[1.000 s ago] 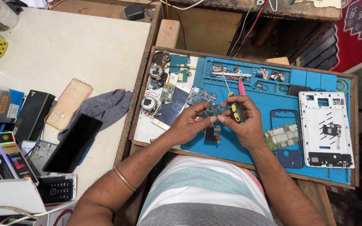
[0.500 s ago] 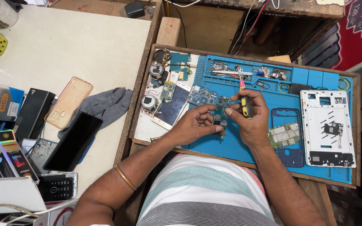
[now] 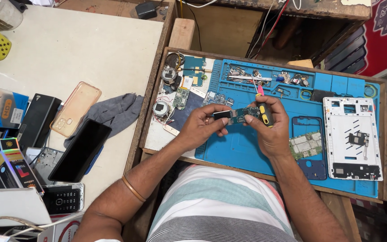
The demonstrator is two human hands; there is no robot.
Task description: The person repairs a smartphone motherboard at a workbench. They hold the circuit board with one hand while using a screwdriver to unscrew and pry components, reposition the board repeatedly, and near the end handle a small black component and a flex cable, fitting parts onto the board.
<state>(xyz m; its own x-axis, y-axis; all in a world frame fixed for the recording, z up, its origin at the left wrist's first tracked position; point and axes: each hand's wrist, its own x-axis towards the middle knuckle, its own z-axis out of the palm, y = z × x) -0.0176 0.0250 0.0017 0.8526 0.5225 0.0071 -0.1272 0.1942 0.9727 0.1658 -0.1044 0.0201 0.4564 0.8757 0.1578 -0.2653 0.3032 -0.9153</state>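
Slipping is your risk: your left hand [image 3: 200, 127] pinches the circuit board [image 3: 237, 114] only at its end, while your right hand [image 3: 269, 127], fingers clenched around the screwdriver [image 3: 264, 112], touches it above the blue mat [image 3: 247, 148].

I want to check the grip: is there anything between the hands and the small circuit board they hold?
Nothing visible. The left hand pinches the circuit board directly at its left end, and the right hand, also holding a yellow-and-black screwdriver, touches its right end. The board is lifted above the blue mat.
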